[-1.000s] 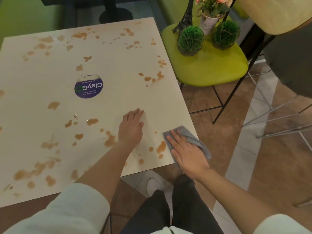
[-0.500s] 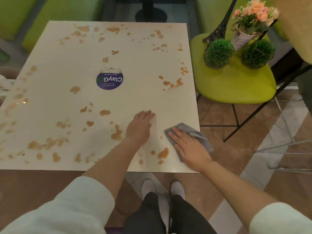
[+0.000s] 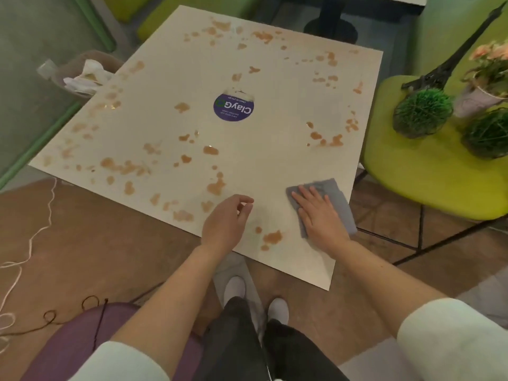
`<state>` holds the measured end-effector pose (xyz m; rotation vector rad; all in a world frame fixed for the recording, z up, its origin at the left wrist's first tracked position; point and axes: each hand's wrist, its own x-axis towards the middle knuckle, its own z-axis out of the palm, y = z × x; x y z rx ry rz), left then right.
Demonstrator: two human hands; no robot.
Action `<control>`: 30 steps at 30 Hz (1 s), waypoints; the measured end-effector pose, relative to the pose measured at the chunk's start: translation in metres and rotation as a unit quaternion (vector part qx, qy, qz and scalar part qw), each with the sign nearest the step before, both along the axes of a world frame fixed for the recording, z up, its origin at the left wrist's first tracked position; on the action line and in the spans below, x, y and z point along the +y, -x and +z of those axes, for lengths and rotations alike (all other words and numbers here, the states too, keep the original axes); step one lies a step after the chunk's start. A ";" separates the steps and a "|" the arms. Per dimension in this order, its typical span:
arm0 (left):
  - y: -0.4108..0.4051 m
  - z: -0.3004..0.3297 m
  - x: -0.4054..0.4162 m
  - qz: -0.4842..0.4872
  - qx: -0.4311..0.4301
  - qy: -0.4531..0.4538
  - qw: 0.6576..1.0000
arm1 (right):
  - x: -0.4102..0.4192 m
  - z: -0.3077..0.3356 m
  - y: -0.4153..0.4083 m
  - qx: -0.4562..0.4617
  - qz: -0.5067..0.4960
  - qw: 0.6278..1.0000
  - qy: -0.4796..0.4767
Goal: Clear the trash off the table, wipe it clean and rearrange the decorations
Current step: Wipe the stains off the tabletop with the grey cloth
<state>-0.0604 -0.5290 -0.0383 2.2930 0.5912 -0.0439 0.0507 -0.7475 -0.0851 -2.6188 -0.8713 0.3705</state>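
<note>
Near the table's [image 3: 275, 160] front edge, right hand [image 3: 319, 215] flat on grey cloth [image 3: 341, 204], left hand [image 3: 224, 222] loosely curled, empty.

Square pale table [image 3: 275, 160], spattered all over with brown stains [image 3: 217, 185]; round purple sticker [image 3: 234, 107] near the centre. Right hand [image 3: 316, 215] flat, fingers straight, pressing a grey cloth [image 3: 341, 204] near the table's right edge. Left hand [image 3: 224, 221] over the near edge, fingers loosely curled, holding nothing. Beside the table on the right, green chair [image 3: 428, 177] bearing two green plant balls [image 3: 422, 112], a dark tower model [image 3: 450, 61] and a flower pot [image 3: 478, 97]. Far left, bin [image 3: 79, 70] with crumpled paper [image 3: 88, 75]. Below, white shoes [image 3: 235, 287], dark trousers, purple seat [image 3: 82, 339].
</note>
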 end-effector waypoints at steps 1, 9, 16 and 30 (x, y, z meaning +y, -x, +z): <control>0.009 0.000 -0.001 0.017 0.011 -0.001 1.000 | 0.006 0.001 0.004 -0.002 -0.020 1.000 -0.003; 0.073 -0.011 0.003 0.159 0.103 -0.038 0.981 | 0.004 -0.004 0.012 0.007 0.098 0.995 -0.004; 0.082 -0.032 0.013 0.165 0.221 0.013 0.961 | 0.029 0.003 0.081 0.029 0.141 0.989 -0.043; 0.076 -0.059 0.019 0.223 0.222 0.150 0.937 | 0.029 -0.001 0.087 -0.016 0.201 0.979 0.029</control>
